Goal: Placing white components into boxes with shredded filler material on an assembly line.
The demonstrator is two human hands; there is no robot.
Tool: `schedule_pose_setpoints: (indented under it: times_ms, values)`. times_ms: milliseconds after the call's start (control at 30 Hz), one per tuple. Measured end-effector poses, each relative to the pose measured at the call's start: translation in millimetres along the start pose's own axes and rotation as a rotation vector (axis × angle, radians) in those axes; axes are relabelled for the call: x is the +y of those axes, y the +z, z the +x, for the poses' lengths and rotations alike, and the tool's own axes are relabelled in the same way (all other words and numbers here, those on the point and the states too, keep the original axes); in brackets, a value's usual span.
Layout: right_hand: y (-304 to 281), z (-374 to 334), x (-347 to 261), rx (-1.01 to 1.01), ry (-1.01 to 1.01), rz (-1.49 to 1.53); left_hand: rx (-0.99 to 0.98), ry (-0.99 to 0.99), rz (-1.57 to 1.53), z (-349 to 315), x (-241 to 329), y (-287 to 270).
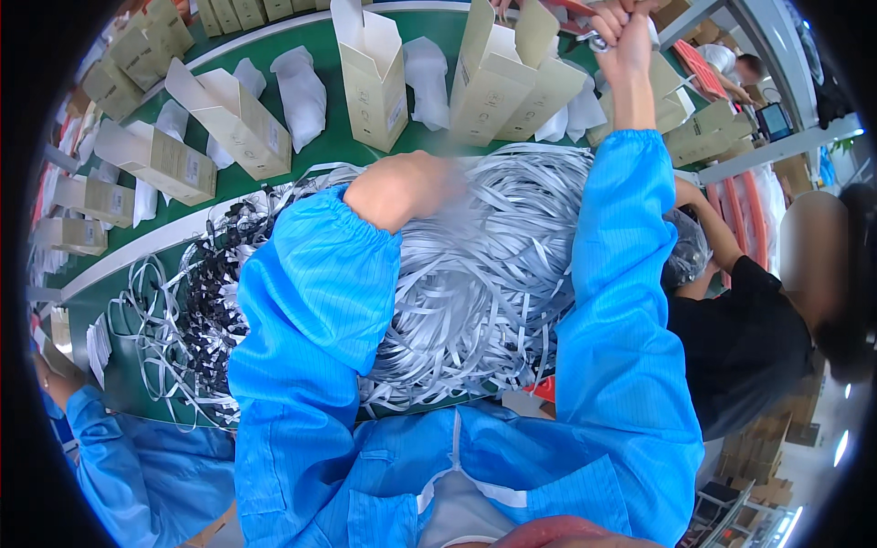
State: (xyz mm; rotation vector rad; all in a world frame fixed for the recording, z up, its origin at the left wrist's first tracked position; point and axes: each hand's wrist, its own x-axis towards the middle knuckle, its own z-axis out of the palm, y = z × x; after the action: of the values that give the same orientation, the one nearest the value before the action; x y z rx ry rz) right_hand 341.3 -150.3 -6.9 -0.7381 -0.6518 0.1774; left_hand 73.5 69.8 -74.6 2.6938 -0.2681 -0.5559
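My left hand (411, 187) is over the far side of a big heap of flat grey straps (484, 265). Motion smears its fingers, so their hold is not readable. Farther off, beyond the boxes at the far right, my right hand (626, 46) is raised with bent, closed fingers. Something small and shiny shows at its fingertips, too little of it to name. Black end pieces (210, 310) lie bunched at the heap's left. Past the heap stand open beige cartons (370, 82), with white wrapped items (300, 96) between them.
The heap rests on a green work surface (315, 151) with a pale rail (137, 253) across it. A co-worker in black (740, 338) is close on my right. Another's blue sleeve (137, 457) is at lower left. A metal frame post (767, 155) rises at the right.
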Motion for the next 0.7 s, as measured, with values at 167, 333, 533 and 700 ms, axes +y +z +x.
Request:
schedule_pose_setpoints:
  times_ms: [167, 333, 533, 700]
  values:
    - [18, -19, 29, 0.098, 0.075, -0.418, -0.002, -0.012, -0.016, -2, -4, -1]
    - [-2, -32, 12, -0.100, -0.093, -0.860, 0.023, -0.026, -0.045, 1, -8, 3]
    - [-14, -41, 13, -0.179, -0.143, -0.842, 0.012, -0.015, -0.035, 7, -9, 6]
    - [24, -58, 7, -0.118, -0.105, -0.620, 0.008, -0.023, -0.046, 4, -15, 5]
